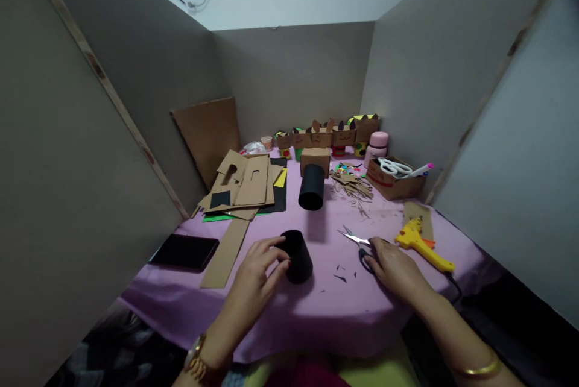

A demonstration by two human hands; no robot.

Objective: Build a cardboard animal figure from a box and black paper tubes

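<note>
Head view, left hand [261, 266] at black tube [300, 261], lilac tablecloth [335, 330], grey partitions [294, 79]

Left fingers [266, 246] bent, right fingers [379, 247] curled

We identify the table [325, 314] — draped in purple cloth [262, 333] — as the supporting surface. On its near portion, left to right, we locate a phone [184, 252], a cardboard strip [226, 254], a black cylinder [302, 263], black scraps [340, 279], scissors [355, 238], a yellow glue gun [425, 248]; farther back — stacked cardboard [253, 185] and an open box [381, 185].
</note>
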